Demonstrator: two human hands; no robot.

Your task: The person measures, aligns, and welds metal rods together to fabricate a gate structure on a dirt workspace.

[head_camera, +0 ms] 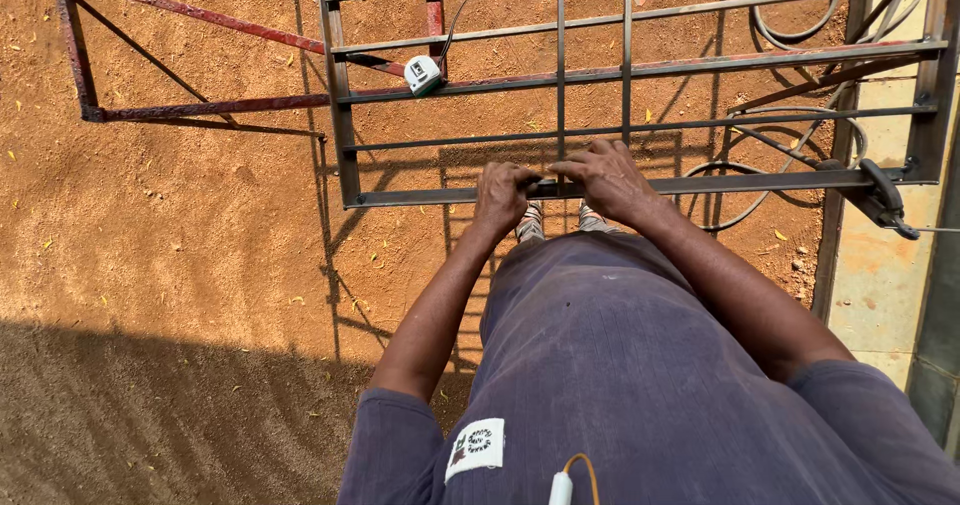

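I keep both hands, left and right, curled on the grille's near bar, holding the thin upright rod square.

Grey-brown steel grille frame, rust-red side frame, white tape measure with dark face, orange-brown sandy ground, faded blue-grey shirt with white patch, black cable

An outdoor metalworking yard. A welded steel grille frame lies raised over bare reddish dirt ground, directly under the hands. A rust-red angle-iron frame sits left of them, a tape measure just beyond, and welding cables and a ground clamp to their right.
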